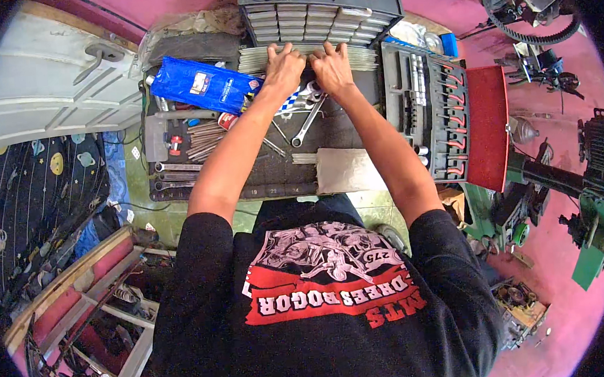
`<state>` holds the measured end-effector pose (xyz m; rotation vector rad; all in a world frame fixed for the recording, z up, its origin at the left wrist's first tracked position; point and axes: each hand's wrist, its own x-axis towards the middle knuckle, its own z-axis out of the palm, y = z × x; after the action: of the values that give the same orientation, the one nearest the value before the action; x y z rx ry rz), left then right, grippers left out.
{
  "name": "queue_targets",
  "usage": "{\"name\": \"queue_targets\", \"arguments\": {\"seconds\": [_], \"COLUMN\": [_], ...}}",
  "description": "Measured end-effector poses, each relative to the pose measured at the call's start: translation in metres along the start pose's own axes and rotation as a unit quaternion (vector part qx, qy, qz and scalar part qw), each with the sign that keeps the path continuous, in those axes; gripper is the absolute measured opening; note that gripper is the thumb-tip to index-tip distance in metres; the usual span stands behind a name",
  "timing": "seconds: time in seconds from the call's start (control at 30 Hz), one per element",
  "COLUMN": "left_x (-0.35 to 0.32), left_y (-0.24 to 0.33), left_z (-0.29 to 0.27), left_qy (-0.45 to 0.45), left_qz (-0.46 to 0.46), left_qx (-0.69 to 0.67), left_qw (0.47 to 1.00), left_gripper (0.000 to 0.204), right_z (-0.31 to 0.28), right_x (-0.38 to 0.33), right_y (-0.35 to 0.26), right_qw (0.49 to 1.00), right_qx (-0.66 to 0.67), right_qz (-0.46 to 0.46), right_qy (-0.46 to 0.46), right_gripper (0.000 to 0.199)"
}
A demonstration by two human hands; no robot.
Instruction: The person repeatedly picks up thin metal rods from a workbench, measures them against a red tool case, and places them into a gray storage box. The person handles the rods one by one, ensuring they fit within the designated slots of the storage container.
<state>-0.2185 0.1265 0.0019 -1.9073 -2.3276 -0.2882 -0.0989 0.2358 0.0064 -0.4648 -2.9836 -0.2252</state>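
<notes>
Both arms reach to the far side of the workbench, where a bundle of thin grey metal rods (363, 59) lies crosswise. My left hand (284, 72) is closed with curled fingers on the rods, left of their middle. Close beside it, my right hand (332, 69) has its fingers curled on the same bundle. The hands hide the rods' middle stretch. Below them rest a combination wrench (309, 123) and other shiny tools, partly behind the left wrist. A pale wrapped pack (348, 171) lies nearer me, with thin rods showing at its left end.
Behind the rods stands a small-drawer cabinet (318, 23). A blue plastic packet (200, 87) and several wrenches (178, 167) lie at left. An open tool case (410, 139) with a red lid (488, 126) occupies the right side. A green machine (595, 224) stands farther right.
</notes>
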Motion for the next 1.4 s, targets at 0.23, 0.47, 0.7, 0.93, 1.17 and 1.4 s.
{"name": "queue_targets", "arguments": {"seconds": [0.23,0.47,0.7,0.93,1.17,1.4], "left_x": [0.0,0.004,0.009,0.003,-0.011,-0.012], "left_y": [0.003,-0.001,0.021,0.043,0.096,0.162], "left_z": [-0.004,-0.016,-0.042,-0.047,-0.052,-0.055], "left_qy": [-0.014,0.032,0.009,0.031,0.055,0.069], "left_qz": [-0.005,0.029,0.07,0.077,0.085,0.092], "left_qx": [0.012,0.034,0.044,-0.007,-0.058,-0.088], "left_qw": [1.0,0.998,0.997,0.997,0.993,0.989], "left_gripper": [0.021,0.016,0.017,0.023,0.021,0.025], "right_z": [-0.008,-0.021,-0.036,-0.072,-0.093,-0.128], "right_x": [0.001,-0.004,-0.023,-0.079,-0.167,-0.25], "right_y": [0.003,0.009,0.032,0.077,0.135,0.171], "right_qw": [1.0,0.999,0.996,0.997,0.99,0.977], "right_qx": [-0.012,-0.016,-0.036,-0.047,-0.089,-0.091], "right_qz": [-0.012,-0.015,-0.012,0.032,0.101,0.172], "right_qy": [0.004,0.024,0.075,0.048,0.033,0.085], "right_gripper": [0.019,0.02,0.022,0.022,0.024,0.026]}}
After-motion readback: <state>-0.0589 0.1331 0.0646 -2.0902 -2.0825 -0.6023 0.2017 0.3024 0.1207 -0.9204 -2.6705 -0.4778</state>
